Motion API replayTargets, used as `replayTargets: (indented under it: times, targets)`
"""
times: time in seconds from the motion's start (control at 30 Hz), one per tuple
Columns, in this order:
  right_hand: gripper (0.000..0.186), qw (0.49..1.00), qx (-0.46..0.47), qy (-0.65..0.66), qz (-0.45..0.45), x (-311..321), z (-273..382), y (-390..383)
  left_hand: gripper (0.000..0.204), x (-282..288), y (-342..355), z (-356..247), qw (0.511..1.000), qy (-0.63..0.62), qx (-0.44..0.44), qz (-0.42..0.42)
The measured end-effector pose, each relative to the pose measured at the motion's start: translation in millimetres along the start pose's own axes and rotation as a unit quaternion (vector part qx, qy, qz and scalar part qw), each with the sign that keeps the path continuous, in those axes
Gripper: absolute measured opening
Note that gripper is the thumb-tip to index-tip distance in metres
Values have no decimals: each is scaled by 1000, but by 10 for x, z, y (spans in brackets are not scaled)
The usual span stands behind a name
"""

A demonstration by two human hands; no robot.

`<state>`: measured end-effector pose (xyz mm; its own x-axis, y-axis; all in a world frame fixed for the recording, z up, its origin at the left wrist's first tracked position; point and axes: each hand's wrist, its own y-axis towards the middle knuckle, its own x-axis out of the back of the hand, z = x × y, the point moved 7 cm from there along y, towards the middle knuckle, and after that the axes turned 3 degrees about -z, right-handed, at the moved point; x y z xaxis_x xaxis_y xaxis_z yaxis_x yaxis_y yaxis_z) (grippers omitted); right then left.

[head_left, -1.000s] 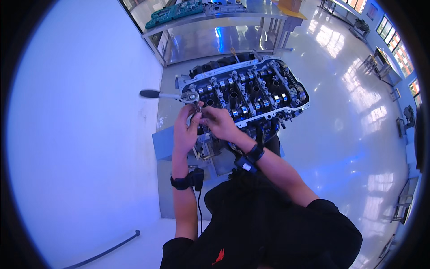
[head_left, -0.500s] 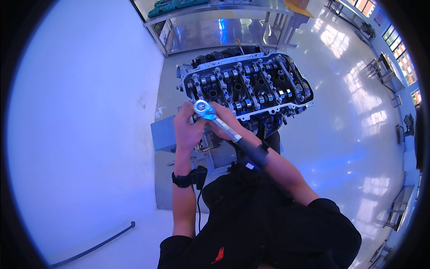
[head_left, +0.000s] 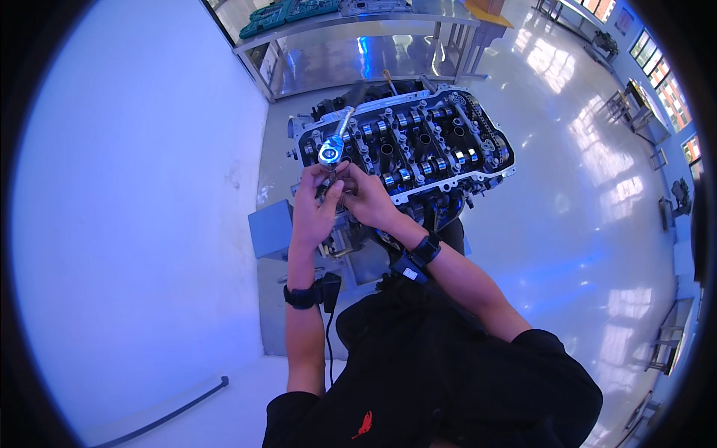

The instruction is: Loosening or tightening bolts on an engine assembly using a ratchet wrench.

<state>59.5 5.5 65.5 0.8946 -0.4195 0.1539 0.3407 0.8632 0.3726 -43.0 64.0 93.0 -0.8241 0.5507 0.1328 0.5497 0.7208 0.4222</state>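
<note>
A shiny ratchet wrench (head_left: pixel 330 154) stands over the near left corner of an engine's open cylinder head (head_left: pixel 399 196), its round head toward me and its handle pointing away over the camshafts. My left hand (head_left: pixel 312 209) is closed just beneath the ratchet's head, thumb and fingers pinched together. From the right, my right hand (head_left: pixel 367 198) meets it there, fingers also closed around the part under the head. The fingers hide most of that lower part, so whether it sits on a bolt cannot be seen. Camshaft lobes and bearing caps show in rows beyond my hands.
A metal workbench (head_left: pixel 358 28) with green tool cases (head_left: pixel 302 9) stands behind the engine. On the left rises a white wall (head_left: pixel 142 187), with a grey box (head_left: pixel 270 230) near the engine's left end. Glossy floor (head_left: pixel 553 224) stretches to the right.
The ratchet's handle has swung from over my right forearm to the far side, pointing away over the engine. Both hands remain near the wrench head, the right fingers now showing more.
</note>
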Motion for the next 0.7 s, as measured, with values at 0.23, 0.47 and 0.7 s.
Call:
replayTargets:
  times: [0.23,0.47,0.7]
  targets:
    - [31,999,41,9,-5,-106,-11,-21,23,114,-12,84,999,3,46,25]
    - [29,997,59,-53,6,-135,89,-77,21,234,-65,184,998,22,1,-62]
    - [27,987,99,-123,-27,-189,110,-131,25,256,-150,123,995,42,46,-83]
